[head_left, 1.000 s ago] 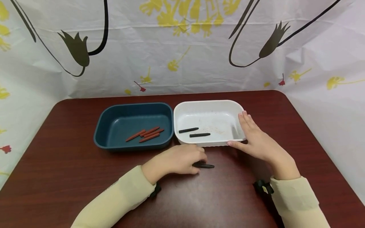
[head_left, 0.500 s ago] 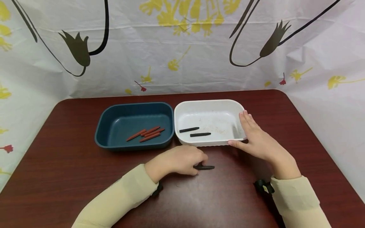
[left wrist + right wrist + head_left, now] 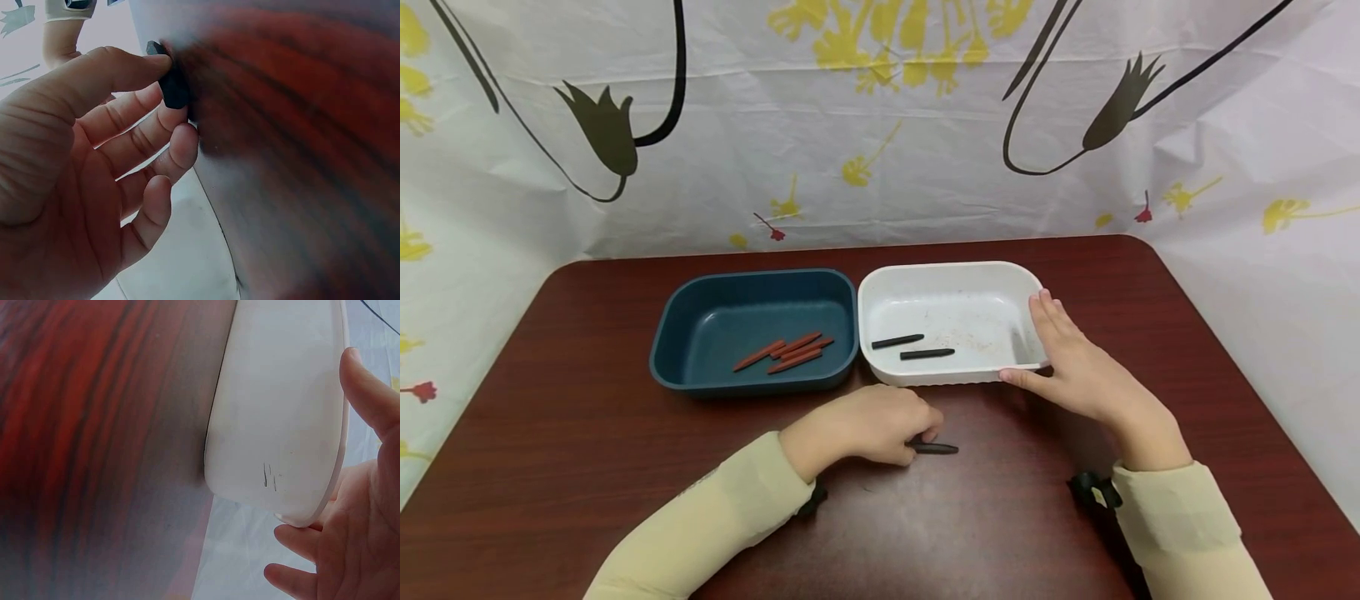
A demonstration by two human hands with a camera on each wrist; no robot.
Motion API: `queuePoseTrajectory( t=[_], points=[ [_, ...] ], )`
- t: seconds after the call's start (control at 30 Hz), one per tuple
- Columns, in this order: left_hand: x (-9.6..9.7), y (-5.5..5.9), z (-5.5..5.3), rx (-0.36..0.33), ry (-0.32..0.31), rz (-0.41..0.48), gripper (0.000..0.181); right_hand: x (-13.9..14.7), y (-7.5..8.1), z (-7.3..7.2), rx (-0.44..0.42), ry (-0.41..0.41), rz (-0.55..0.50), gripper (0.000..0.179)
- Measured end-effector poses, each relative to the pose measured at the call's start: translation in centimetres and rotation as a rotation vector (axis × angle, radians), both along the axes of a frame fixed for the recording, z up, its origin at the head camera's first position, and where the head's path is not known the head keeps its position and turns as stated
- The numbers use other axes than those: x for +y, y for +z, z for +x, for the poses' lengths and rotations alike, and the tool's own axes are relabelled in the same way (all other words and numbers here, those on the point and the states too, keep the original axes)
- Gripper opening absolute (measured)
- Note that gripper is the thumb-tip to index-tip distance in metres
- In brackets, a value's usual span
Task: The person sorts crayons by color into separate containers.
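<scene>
My left hand [image 3: 876,423] pinches a black crayon [image 3: 936,448] between thumb and fingers, low over the table in front of the white tray [image 3: 951,273]. In the left wrist view the thumb presses on the crayon [image 3: 174,87], while the other fingers curl loosely beside it. My right hand [image 3: 1086,379] rests at the white tray's right front corner, thumb on the front rim and straight fingers along the right side. The right wrist view shows the thumb touching the rim of the tray [image 3: 281,412]. Two black crayons [image 3: 927,354] lie inside the tray at its left.
A dark blue tray [image 3: 752,279] stands directly left of the white one, with several red crayons [image 3: 795,360] in it. Both trays are on a dark red-brown wooden table [image 3: 572,433]. A white patterned cloth [image 3: 700,183] hangs behind and at the sides.
The pinched crayon has shifted slightly towards the person and a little left, along with the left fingertips. The right hand and both trays stay in place.
</scene>
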State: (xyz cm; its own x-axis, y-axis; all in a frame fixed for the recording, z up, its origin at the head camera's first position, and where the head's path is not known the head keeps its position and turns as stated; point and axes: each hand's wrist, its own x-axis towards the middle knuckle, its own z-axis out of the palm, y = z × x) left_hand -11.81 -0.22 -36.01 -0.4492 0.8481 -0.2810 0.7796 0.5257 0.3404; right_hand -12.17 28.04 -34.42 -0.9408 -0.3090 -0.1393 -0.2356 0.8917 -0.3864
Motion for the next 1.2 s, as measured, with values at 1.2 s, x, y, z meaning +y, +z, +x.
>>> queuePoseTrajectory(
  t=[1.2],
  points=[
    [-0.6,2.0,0.3,0.019,-0.025,0.089,0.011,0.0,0.3,0.0,-0.004,0.01,-0.011,0.11]
  ],
)
